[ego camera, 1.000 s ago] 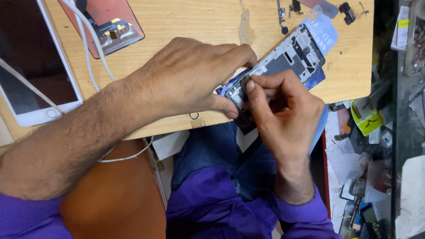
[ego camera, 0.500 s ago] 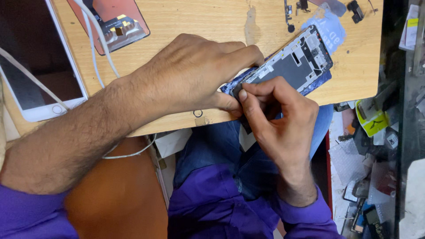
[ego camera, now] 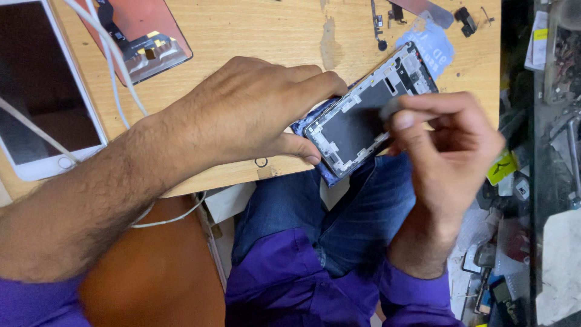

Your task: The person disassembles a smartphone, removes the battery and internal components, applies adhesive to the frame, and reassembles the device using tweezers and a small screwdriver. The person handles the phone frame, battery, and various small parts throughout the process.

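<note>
My left hand (ego camera: 242, 115) grips the lower end of an opened phone body (ego camera: 363, 115), thumb on its bottom corner. The phone lies tilted at the front edge of the wooden table (ego camera: 254, 30), with its dark inner plate and small parts showing. My right hand (ego camera: 448, 151) hovers just right of the phone's middle. Its fingertips pinch a small grey piece (ego camera: 389, 110), which is too blurred to identify. My legs in blue jeans and my purple sleeves are below.
A white tablet (ego camera: 36, 91) with a white cable (ego camera: 115, 79) lies at the left. Behind it is a reddish screen panel (ego camera: 139, 36). Small loose parts (ego camera: 381, 24) and a pale blue sheet (ego camera: 433, 42) sit at the back. Cluttered shelves (ego camera: 544, 181) stand to the right.
My right hand has lifted off the phone's lower end and moved right and up, pinching something small. The phone's dark inner plate is now exposed. My left hand keeps its hold.
</note>
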